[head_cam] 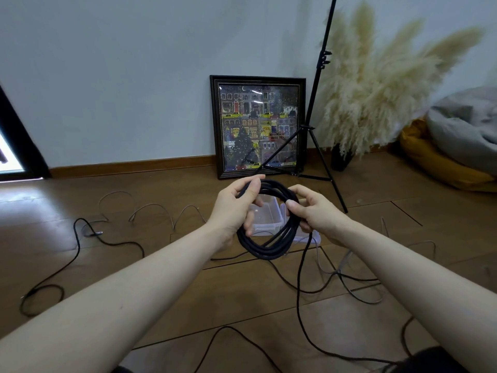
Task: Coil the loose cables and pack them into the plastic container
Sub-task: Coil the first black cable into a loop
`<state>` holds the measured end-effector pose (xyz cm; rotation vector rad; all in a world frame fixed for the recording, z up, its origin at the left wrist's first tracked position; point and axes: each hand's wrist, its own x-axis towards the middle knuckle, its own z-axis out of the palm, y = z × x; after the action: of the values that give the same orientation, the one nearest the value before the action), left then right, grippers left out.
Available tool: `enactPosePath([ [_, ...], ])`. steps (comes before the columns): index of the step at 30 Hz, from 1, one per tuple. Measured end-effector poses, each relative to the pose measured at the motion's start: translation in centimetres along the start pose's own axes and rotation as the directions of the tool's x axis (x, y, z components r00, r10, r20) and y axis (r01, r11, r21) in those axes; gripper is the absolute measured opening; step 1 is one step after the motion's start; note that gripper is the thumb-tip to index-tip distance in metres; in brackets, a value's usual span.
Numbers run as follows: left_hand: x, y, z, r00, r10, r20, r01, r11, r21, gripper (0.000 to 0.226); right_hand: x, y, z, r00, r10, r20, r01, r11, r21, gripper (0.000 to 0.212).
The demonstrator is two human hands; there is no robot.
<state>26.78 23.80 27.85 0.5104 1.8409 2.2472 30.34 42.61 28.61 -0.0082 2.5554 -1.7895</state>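
Currently our left hand (236, 208) and right hand (309, 211) both pinch the black cable coil (269, 227), fingers curled round it; light, floppy, springy — we'd hold the bundled strands, above the clear plastic container (265, 215).

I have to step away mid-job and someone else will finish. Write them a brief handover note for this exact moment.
Left hand grips the top of the black cable coil; right hand pinches its right side.
The coil has several loops, held above the clear plastic container, which sits open on the floor.
Done: most of this cable is wound.
Left: its loose tail hangs to the floor. Then the grey cable on the left and another black cable need coiling; more loose cable lies to the right. Nothing clearly packed yet.
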Motion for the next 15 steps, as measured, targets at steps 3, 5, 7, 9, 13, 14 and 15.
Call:
enactPosePath([
  [3, 0.10, 0.31, -0.25, 1.000, 0.027, -0.011, -0.026, 0.997, 0.079, 0.026, -0.10, -0.37, 0.49, 1.000, -0.003, -0.008, 0.003, 0.999, -0.032, 0.012],
  [5, 0.07, 0.40, -0.38, 0.998, 0.056, -0.041, -0.051, 0.993, 0.108, 0.024, -0.25, -0.59, 0.76, 1.000, -0.011, 0.015, 0.012, 0.997, -0.082, 0.010],
  [7, -0.05, 0.26, -0.42, 0.995, 0.065, -0.072, -0.057, 0.992, 0.115, 0.023, -0.39, -0.73, 1.01, 0.999, -0.001, 0.040, 0.005, 0.995, -0.099, 0.012],
  [9, -0.18, 0.02, -0.40, 0.993, 0.060, -0.105, -0.050, 0.994, 0.097, 0.022, -0.54, -0.80, 1.02, 0.997, 0.022, 0.080, -0.019, 0.999, -0.039, 0.014],
  [13, -0.23, -0.22, -0.61, 0.982, 0.086, -0.167, -0.073, 0.994, 0.083, 0.020, -0.72, -0.91, 0.61, 0.976, 0.056, 0.210, -0.058, 0.998, 0.002, 0.023],
  [14, -0.18, -0.19, -0.72, 0.980, 0.096, -0.175, -0.082, 0.993, 0.085, 0.019, -0.72, -0.92, 0.55, 0.972, 0.055, 0.228, -0.056, 0.998, -0.002, 0.025],
  [15, -0.13, -0.14, -0.81, 0.979, 0.104, -0.175, -0.090, 0.992, 0.086, 0.019, -0.72, -0.92, 0.52, 0.970, 0.055, 0.236, -0.053, 0.998, -0.016, 0.026],
])
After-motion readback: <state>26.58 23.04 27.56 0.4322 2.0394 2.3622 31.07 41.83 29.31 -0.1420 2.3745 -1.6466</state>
